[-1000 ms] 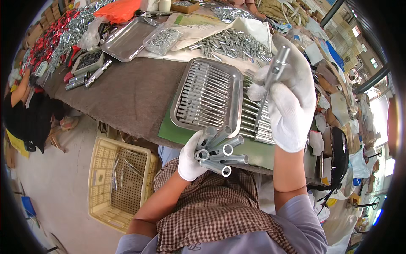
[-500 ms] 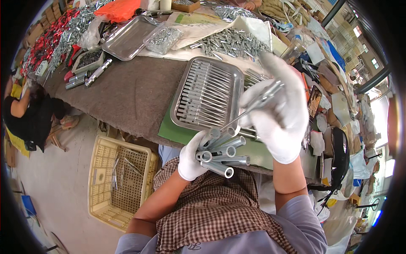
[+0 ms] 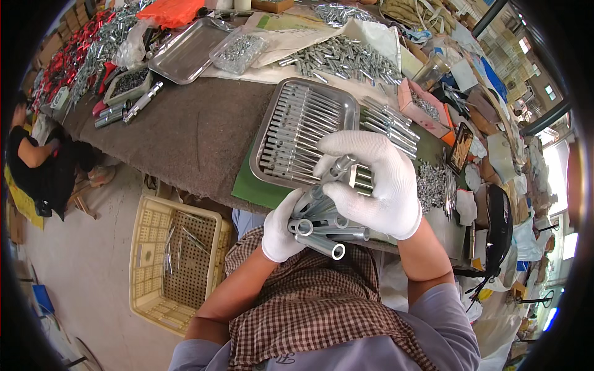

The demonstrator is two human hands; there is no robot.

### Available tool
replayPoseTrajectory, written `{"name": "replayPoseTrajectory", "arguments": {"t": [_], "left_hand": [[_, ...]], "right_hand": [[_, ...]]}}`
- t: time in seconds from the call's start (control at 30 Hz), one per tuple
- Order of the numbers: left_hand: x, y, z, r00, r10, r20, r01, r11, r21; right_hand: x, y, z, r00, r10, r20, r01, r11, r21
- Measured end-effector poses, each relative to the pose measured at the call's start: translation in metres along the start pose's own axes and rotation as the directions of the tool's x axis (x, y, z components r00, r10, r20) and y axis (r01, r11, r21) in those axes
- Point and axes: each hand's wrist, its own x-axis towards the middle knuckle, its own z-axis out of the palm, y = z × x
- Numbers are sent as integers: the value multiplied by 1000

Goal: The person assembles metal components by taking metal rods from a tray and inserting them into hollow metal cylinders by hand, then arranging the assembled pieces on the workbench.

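Note:
My left hand (image 3: 283, 229), in a white knit glove, is closed around a bundle of several silver metal tubes (image 3: 322, 243), their open ends pointing right and toward me. Above the bundle, my gloved right hand (image 3: 380, 188) curls its thumb and fingers around the thick upper end of a metal rod (image 3: 344, 163). The rod's lower part runs down into the upper tubes; its thin tip is hidden. Just beyond my hands, a steel tray (image 3: 254, 150) holds rows of similar rods with thick left ends and thin right ends.
A green board (image 3: 246, 185) lies under the tray. Loose metal parts (image 3: 346, 59) are heaped on cloth behind it. To the right are a pink box (image 3: 413, 105) and a phone (image 3: 460, 147). A yellow crate (image 3: 143, 266) stands on the floor at left. Another person (image 3: 37, 161) sits far left.
My right hand has come down and left toward the bundle, and the rod it holds has slid in among the tubes. The left hand has stayed nearly still.

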Motion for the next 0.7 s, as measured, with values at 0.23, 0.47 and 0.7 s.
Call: {"name": "replayPoseTrajectory", "arguments": {"t": [0.23,0.47,0.7], "left_hand": [[3,12,0,997,-71,-20,69,995,-68],[9,20,2,987,146,-64,-148,989,-28],[11,34,-5,980,-164,112,187,565,-803]], "right_hand": [[2,3,-6,977,-40,207,50,998,-39],[-15,28,-17,942,222,250,-295,904,310],[-29,40,-6,718,336,610,-684,504,528]]}}
